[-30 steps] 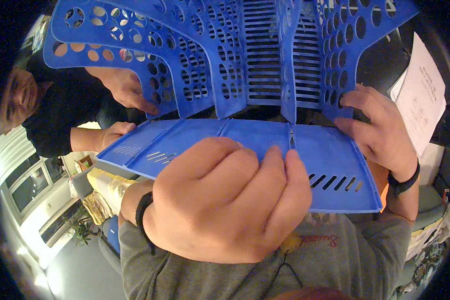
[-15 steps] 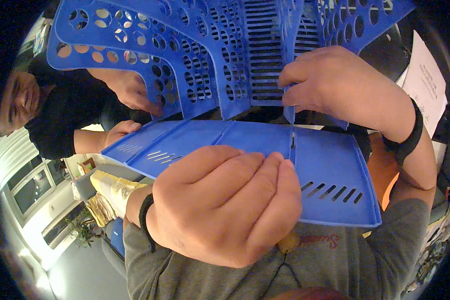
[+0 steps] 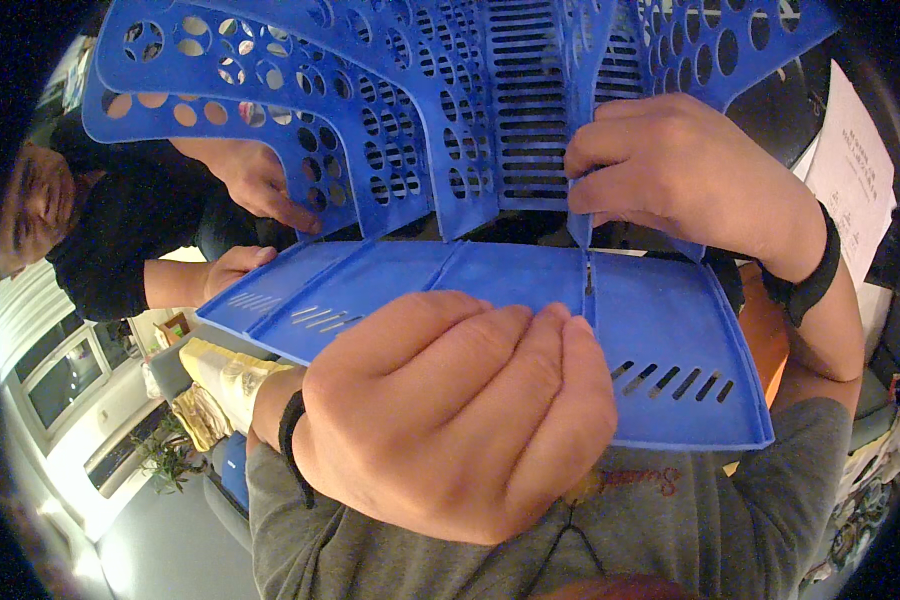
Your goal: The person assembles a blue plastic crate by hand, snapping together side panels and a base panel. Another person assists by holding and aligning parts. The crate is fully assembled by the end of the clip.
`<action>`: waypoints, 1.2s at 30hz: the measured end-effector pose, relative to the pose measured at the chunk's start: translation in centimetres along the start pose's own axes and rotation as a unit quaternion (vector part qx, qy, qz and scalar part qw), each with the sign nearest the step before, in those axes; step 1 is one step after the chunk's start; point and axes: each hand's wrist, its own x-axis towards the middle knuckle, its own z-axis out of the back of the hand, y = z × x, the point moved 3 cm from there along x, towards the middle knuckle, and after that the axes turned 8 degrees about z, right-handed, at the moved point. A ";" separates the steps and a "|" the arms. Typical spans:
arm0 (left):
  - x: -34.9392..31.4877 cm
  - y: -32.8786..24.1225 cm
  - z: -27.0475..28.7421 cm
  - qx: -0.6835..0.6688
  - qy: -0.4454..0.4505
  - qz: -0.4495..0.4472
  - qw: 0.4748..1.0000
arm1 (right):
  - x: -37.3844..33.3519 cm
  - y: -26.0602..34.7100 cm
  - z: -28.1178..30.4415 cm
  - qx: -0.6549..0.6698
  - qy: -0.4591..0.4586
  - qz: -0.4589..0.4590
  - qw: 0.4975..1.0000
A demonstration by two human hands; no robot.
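Observation:
A blue plastic file rack fills the middle: upright perforated dividers stand along the far side of a flat blue base panel with slanted slots. My right hand pinches the lower front edge of one divider, just above a groove in the panel. Closer to me, my left hand is closed over the panel's near edge, its fingertips beside that groove; its thumb is hidden. Over at the left, a co-worker's one hand touches the outermost divider's foot and the other hand holds the panel's left end.
The co-worker in a dark top leans in from the left. White printed paper stands at the right, near an orange surface. Behind on the left are a yellow-covered item, a plant and a window.
The panel and dividers have shifted very slightly. Both my hands keep their holds, drifting a few pixels to the right, and the co-worker's hands stay in place.

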 end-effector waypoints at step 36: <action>0.4 0.1 -0.5 -0.012 0.058 0.020 0.998 | -0.5 0.1 0.0 -0.010 -0.012 -0.015 1.000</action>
